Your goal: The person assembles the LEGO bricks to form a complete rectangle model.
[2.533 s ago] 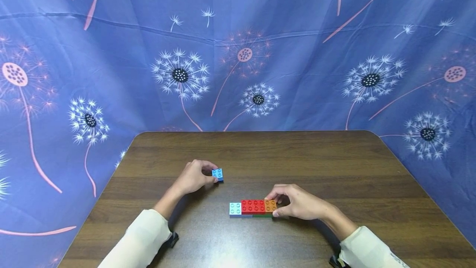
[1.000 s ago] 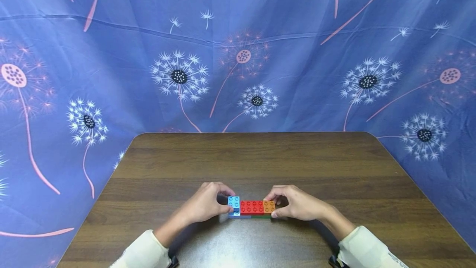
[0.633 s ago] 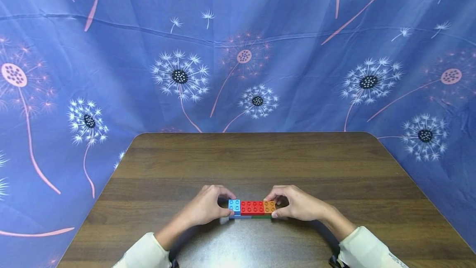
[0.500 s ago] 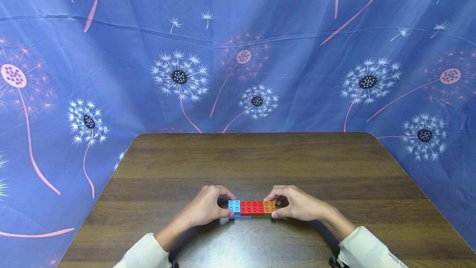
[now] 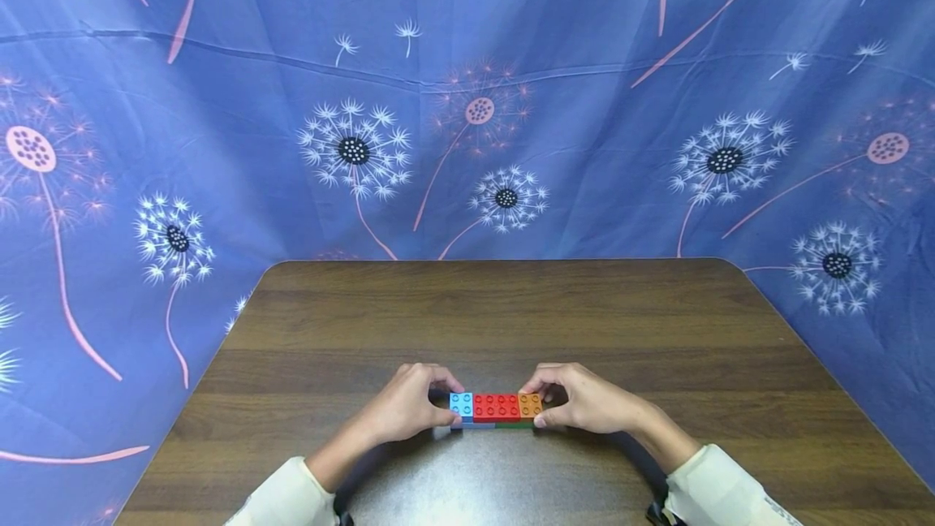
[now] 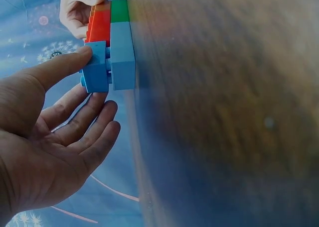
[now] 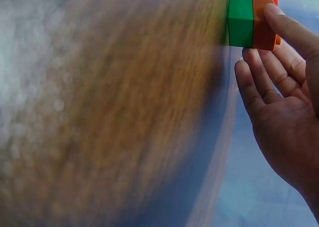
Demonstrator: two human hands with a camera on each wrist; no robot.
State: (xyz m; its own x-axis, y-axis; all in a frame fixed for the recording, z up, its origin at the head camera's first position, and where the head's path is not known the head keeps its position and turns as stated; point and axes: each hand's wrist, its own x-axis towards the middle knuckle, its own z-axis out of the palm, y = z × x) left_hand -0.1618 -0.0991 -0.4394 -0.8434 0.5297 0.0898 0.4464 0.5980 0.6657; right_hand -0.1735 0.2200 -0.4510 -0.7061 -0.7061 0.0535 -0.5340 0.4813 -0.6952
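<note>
My left hand [image 5: 405, 406] pinches a small blue toy building brick [image 5: 461, 404] between thumb and fingers at the left end of a two-layer row. In the left wrist view, a narrow gap with studs showing lies between this brick and the light blue brick [image 6: 123, 57] below. A red brick [image 5: 497, 407] forms the middle of the top layer, and an orange brick [image 5: 530, 405] its right end. Under the orange one is a green brick [image 7: 240, 20]. My right hand [image 5: 590, 401] holds the orange brick by its front and back sides.
The row sits on a brown wood-grain table [image 5: 497, 307] with rounded far corners. Behind it hangs a blue cloth [image 5: 606, 144] printed with dandelions. A light sleeve [image 5: 285, 497] covers the left forearm, and another sleeve [image 5: 723, 485] the right.
My left hand has carried the blue brick from the left, rightward and nearer, onto the row's left end and lowered it there. The right hand has kept its hold on the orange brick.
</note>
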